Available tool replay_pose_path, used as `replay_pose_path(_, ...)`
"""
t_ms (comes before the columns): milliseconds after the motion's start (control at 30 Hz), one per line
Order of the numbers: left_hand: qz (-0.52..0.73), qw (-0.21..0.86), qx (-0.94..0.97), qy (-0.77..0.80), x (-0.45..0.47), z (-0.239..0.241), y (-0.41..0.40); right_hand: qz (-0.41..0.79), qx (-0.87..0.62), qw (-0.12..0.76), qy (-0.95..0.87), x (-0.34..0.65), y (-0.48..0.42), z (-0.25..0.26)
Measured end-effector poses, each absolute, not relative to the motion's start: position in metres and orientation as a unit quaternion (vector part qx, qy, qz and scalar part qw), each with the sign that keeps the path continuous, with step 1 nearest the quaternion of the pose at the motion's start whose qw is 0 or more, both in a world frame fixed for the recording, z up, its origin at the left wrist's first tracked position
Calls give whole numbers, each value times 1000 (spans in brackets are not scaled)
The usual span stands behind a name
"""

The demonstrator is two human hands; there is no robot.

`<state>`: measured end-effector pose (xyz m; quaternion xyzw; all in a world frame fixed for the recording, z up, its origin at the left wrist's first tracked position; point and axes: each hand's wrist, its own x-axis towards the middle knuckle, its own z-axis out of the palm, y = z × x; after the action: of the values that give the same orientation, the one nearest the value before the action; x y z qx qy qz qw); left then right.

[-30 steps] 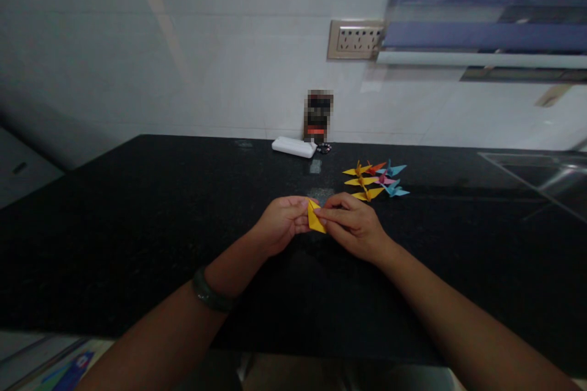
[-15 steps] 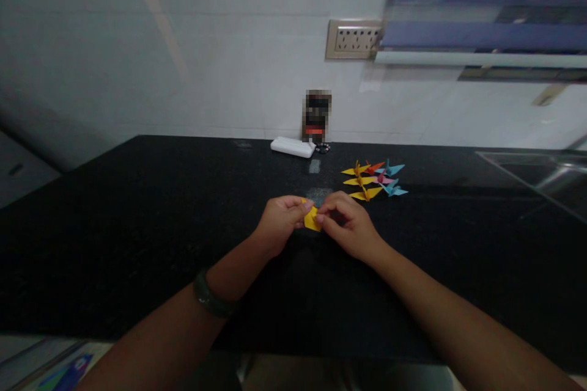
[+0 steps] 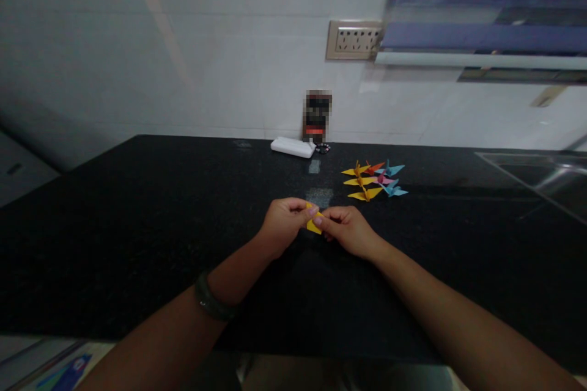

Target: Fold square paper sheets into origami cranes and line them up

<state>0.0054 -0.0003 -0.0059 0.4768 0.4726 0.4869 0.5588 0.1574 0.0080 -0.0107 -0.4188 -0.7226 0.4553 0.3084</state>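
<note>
A small folded piece of yellow paper (image 3: 314,228) is held just above the black countertop (image 3: 174,214), between my two hands. My left hand (image 3: 283,224) pinches its left and upper part, thumb on top. From the other side my right hand (image 3: 348,229) grips it, the thumb pressed on its face and the fingers curled behind. Both thumbs cover part of the paper. To the right, beyond my right hand, stand several folded paper cranes: yellow ones (image 3: 365,194), an orange one (image 3: 375,168), a pink one (image 3: 381,179) and blue ones (image 3: 394,190).
Against the wall stands a blurred-out upright object (image 3: 317,115), with a white oblong case (image 3: 292,147) and a beaded loop (image 3: 323,148) in front. A sink (image 3: 550,177) is set into the counter at right. A socket panel (image 3: 354,40) sits on the wall.
My right hand has moved slightly down, and its thumb now lies flatter on the yellow paper. My left thumb has slid a little to the right. The cranes have not moved.
</note>
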Motion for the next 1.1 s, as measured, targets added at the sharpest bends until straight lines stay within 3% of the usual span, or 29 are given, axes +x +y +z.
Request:
replay_pose_path(300, 467, 472, 562, 494, 5, -1, -3, 414, -398, 318, -754, 157, 6, -6)
replay_pose_path(533, 455, 533, 528, 480, 6, -1, -2, 425, -404, 316, -745, 157, 6, -6)
replay_pose_path(800, 470, 401, 602, 506, 2, -2, 1, 484, -415, 318, -702, 152, 4, -9)
replay_pose_path(1100, 459, 428, 609, 485, 4, 2, -2, 453, -406, 298, -736, 153, 4, -8)
